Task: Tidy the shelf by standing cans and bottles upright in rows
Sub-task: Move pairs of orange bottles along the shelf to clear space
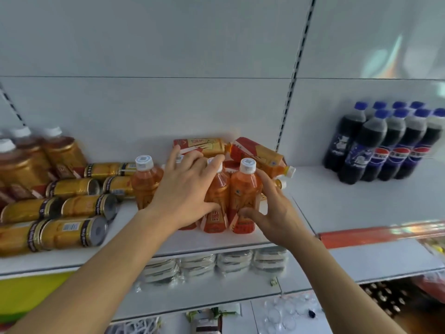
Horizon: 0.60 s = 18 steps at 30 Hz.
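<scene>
Three orange tea bottles with white caps stand upright at the middle of the shelf (216,244): a left one (144,186), a middle one (218,194) and a right one (245,189). My left hand (185,191) lies spread over them, its straight fingers touching the caps and its thumb on the front of the middle bottle. My right hand (277,208) holds the right bottle, thumb in front and fingers round its side. Behind them more orange bottles (260,153) lie on their sides. Several gold cans (72,230) lie tipped over on the left.
Brown tea bottles (60,150) stand at the far left behind the cans. Dark cola bottles with blue caps (380,145) stand in rows on the adjoining shelf to the right, with bare shelf in front of them. Packaged goods (216,263) fill the shelf below.
</scene>
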Available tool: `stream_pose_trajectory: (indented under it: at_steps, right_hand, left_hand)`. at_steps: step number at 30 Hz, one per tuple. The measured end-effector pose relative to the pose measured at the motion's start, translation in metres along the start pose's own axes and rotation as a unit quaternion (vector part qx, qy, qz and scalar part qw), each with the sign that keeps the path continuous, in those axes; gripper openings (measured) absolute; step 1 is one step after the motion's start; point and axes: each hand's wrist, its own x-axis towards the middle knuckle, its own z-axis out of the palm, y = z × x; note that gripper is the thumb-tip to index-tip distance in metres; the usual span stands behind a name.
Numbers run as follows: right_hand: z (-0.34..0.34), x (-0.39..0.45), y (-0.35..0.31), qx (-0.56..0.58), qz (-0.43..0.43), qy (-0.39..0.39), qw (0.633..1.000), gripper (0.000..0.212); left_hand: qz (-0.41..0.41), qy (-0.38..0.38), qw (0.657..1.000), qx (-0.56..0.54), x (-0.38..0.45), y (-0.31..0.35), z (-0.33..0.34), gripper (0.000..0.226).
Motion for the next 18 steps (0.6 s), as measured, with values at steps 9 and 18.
stream_pose_trajectory:
  at_steps: [9,18]
  right_hand:
    - [-0.007,0.01,0.006,-0.08,-0.034,-0.016,0.996,0.104]
    - [-0.006,-0.004,-0.016,-0.147,-0.071,0.125,0.979,0.097]
  left_hand:
    - [-0.024,-0.018,0.999,0.032,0.001,0.003,0.001,0.122]
    - [-0.069,0.003,0.997,0.036,-0.015,0.006,-0.017,0.096]
